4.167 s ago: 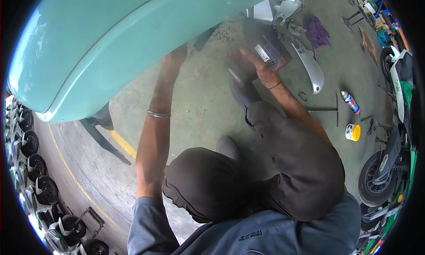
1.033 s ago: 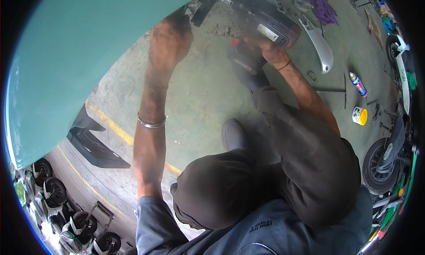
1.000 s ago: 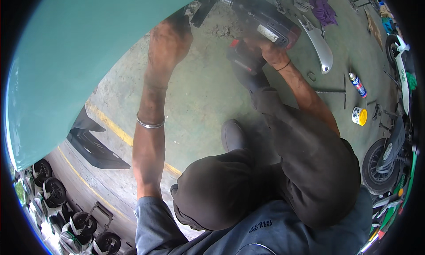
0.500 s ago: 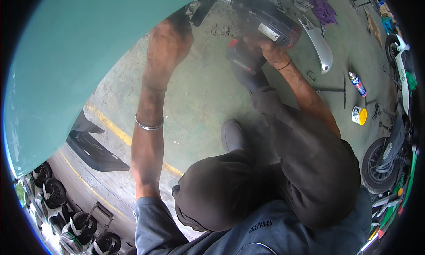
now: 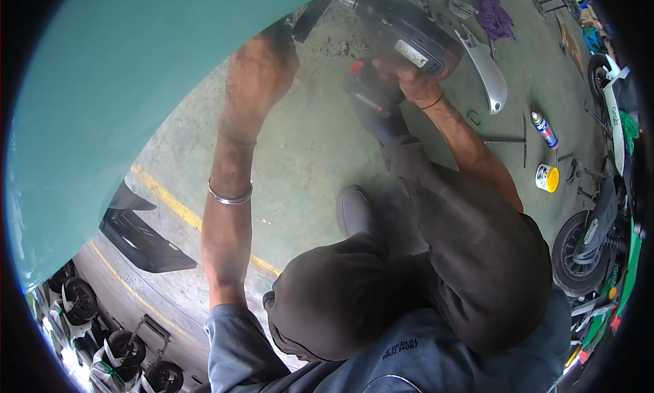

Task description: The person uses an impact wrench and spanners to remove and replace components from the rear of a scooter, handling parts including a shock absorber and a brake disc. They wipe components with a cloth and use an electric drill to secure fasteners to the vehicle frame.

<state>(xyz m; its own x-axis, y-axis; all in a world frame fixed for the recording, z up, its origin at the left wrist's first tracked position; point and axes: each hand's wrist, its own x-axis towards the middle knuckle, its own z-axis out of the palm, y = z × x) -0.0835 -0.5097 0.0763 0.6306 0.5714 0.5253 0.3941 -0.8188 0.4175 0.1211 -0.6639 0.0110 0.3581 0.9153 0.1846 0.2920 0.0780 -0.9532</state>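
Under the edge of a large turquoise panel (image 5: 116, 86), my left hand (image 5: 262, 72) has its fingers curled at a dark part that I cannot make out. My right hand (image 5: 412, 79) grips the handle of a black-and-red cordless impact driver (image 5: 415, 35). The driver's silver socket end (image 5: 345, 0) points left at the panel's edge, beside a black strip (image 5: 310, 18); whether it touches is too small to tell.
Around on the floor lie a silver trim piece (image 5: 487, 72), a purple cloth (image 5: 492, 14), a spray can (image 5: 543, 129), a yellow-lidded tub (image 5: 547, 178), a T-handle tool (image 5: 504, 140) and a black panel (image 5: 146, 239). Scooters (image 5: 586, 257) line both sides.
Since the oldest frame, both hands and the driver have moved upward, bringing the socket end to the turquoise panel's edge. Over the last second they have barely moved.
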